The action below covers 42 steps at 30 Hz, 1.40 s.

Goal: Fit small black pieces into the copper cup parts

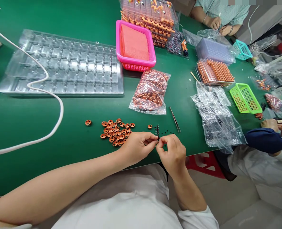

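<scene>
My left hand (141,147) and my right hand (171,152) meet near the table's front edge, fingertips pinched together on a small black strip with short side prongs (157,129). It looks like a sprue of tiny black parts and stands up from between my fingers. Several loose black bits (166,132) lie on the green surface just behind my right hand. Left of my hands is a cluster of small orange cup-shaped pieces (114,130). One such cup (149,126) sits apart beside the strip, another (88,122) farther left. Tweezers (175,120) lie behind my right hand.
Behind the cups is a clear bag of orange cups (151,92). Farther back stand a pink basket (152,52) and clear trays (66,63), with a white cable (61,105) across the left. Plastic bags (214,114) and a green basket (245,98) lie right, near other people's hands.
</scene>
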{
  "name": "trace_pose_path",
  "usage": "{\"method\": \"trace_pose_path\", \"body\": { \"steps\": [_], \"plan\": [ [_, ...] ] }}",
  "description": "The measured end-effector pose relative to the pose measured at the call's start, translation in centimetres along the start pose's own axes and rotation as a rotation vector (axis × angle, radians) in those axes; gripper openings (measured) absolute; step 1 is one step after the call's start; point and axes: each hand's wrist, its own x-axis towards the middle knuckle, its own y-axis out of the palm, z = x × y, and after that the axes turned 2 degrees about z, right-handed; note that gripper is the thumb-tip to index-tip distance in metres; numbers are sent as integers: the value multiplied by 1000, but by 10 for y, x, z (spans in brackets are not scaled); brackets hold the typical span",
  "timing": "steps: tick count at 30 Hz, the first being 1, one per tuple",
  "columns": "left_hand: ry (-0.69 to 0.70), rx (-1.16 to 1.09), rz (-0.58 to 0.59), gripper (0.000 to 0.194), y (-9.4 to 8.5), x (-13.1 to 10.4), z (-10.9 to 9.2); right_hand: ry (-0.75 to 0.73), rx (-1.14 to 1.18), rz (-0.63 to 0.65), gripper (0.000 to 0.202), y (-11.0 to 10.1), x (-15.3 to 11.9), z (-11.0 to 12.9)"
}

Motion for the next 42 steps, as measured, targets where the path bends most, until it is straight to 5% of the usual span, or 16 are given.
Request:
{"method": "trace_pose_path", "body": {
  "steps": [19,22,24,29,42],
  "plan": [
    [-50,-72,-1,14,-4,4,-3,125,68,-60,14,5,9,-8],
    [-72,-76,19,13,-4,4,-3,301,172,29,10,1,17,-30],
    [-88,-73,27,11,-5,4,-3,384,242,200,11,0,24,-44],
    [-104,-69,50,9,-8,8,-4,306,260,519,12,0,36,-60],
    [-167,-107,91,11,-9,10,0,224,48,562,13,4,35,-52]
  ]
}}
